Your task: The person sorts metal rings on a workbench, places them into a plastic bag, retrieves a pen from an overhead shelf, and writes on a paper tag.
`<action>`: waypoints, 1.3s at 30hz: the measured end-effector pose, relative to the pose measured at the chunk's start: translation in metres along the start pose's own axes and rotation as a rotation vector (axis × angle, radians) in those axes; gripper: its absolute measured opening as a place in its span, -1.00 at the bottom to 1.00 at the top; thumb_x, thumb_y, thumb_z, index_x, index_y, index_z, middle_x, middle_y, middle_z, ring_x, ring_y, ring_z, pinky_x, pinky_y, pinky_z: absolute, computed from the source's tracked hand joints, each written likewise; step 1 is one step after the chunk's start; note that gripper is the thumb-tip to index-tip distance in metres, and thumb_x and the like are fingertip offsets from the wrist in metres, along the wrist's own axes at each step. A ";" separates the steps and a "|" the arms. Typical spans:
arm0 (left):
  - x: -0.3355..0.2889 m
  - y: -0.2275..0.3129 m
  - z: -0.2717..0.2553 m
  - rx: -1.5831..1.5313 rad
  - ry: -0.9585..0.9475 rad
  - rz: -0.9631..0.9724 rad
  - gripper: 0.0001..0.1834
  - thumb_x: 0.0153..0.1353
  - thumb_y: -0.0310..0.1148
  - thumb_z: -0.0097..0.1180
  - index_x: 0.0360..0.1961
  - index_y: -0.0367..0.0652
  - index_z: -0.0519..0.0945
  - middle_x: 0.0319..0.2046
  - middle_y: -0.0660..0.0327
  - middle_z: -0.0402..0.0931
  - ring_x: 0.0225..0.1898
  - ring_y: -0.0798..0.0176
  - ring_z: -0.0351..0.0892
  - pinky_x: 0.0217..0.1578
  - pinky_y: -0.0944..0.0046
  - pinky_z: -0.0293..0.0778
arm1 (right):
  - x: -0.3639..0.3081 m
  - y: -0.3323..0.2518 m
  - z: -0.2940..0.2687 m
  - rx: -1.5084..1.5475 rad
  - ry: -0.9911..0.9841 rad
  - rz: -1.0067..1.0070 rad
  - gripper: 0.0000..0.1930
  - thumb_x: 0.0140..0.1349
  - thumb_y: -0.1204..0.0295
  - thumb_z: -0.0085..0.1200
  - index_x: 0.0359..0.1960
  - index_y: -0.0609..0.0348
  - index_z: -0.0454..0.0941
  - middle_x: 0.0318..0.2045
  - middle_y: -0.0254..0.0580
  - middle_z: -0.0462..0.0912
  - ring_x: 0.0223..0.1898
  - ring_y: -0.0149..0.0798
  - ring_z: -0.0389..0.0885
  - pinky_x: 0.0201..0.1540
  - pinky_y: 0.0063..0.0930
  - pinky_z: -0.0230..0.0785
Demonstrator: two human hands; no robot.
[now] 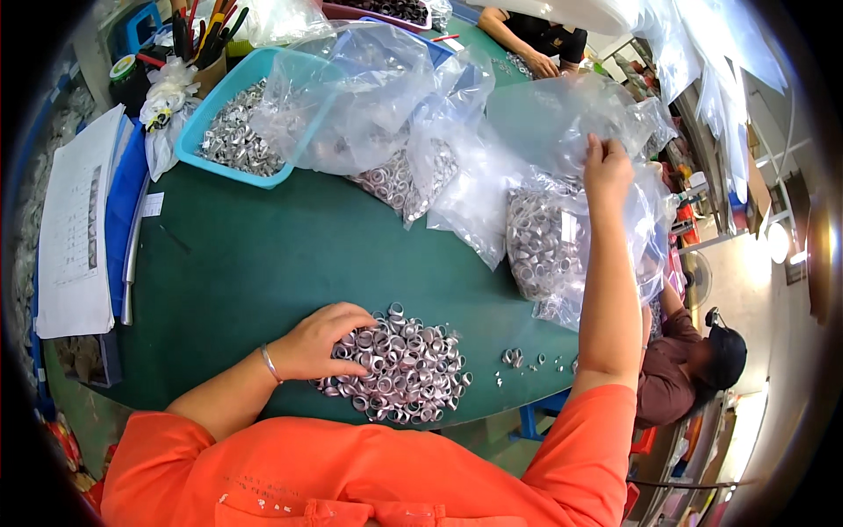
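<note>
A heap of silver metal rings (408,369) lies on the green tabletop in front of me. My left hand (320,342), with a bangle at the wrist, rests against the heap's left side, thumb and fingers apart around its edge. Reaching far to the right, my right hand (608,171) has its fingertips pinched together at the upper part of a clear plastic bag (645,206). Many rings (540,246) fill a bag just left of my right forearm; a small white label shows on it. A few loose rings (514,357) lie right of the heap.
A turquoise tray (285,167) of metal pieces stands at the back left, beside more ring-filled bags (408,176). Papers on a blue folder (83,228) stand at the left edge. Pliers (211,39) fill a holder behind. Two other people sit at the far side and right.
</note>
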State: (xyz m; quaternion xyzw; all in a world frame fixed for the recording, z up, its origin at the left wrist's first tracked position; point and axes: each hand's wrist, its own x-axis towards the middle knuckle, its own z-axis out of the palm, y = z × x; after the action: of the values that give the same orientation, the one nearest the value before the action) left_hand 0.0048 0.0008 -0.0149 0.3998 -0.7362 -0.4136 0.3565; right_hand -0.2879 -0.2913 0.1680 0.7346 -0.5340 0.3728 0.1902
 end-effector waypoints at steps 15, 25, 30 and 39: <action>-0.002 0.000 0.000 -0.003 -0.014 0.000 -0.31 -0.11 -0.20 0.40 0.06 -0.22 0.44 0.03 0.06 0.40 0.08 0.01 0.37 0.13 0.14 0.28 | -0.113 -0.025 0.062 -0.163 -0.273 -0.625 -0.86 -0.02 0.51 0.00 -0.36 0.14 0.43 -0.23 -0.17 0.53 -0.16 -0.09 0.49 -0.16 -0.21 0.35; 0.001 0.005 -0.002 -0.010 0.017 -0.049 -0.23 -0.15 -0.19 0.42 0.11 -0.23 0.40 0.06 0.00 0.37 0.10 -0.04 0.36 0.14 0.12 0.27 | -0.132 -0.012 0.095 -0.353 -0.750 -0.364 -0.88 0.06 0.39 0.04 -0.42 0.13 0.56 -0.34 -0.10 0.65 -0.27 -0.02 0.62 -0.15 -0.16 0.44; 0.000 0.002 0.000 0.029 0.023 0.045 -0.28 -0.16 -0.27 0.43 0.07 -0.21 0.44 0.10 0.06 0.37 0.12 0.01 0.37 0.15 0.13 0.29 | -0.141 -0.010 0.090 -0.278 -0.755 -0.377 -0.87 0.11 0.38 0.06 -0.41 0.16 0.57 -0.33 -0.03 0.65 -0.25 0.03 0.62 -0.16 -0.11 0.45; 0.002 0.002 0.000 -0.066 0.070 0.023 -0.70 0.01 -0.40 0.30 -0.22 -0.22 0.52 -0.10 0.13 0.50 -0.05 0.13 0.49 0.00 0.23 0.39 | -0.157 -0.031 0.057 -0.256 -0.575 -0.505 -0.93 -0.03 0.50 0.09 -0.47 0.10 0.60 -0.25 -0.28 0.61 -0.12 -0.16 0.52 -0.11 -0.17 0.34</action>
State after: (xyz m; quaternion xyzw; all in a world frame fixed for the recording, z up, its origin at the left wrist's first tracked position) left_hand 0.0032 -0.0003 -0.0129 0.3937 -0.7138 -0.4192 0.3996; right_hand -0.2638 -0.2176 0.0168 0.8875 -0.4102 0.0238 0.2087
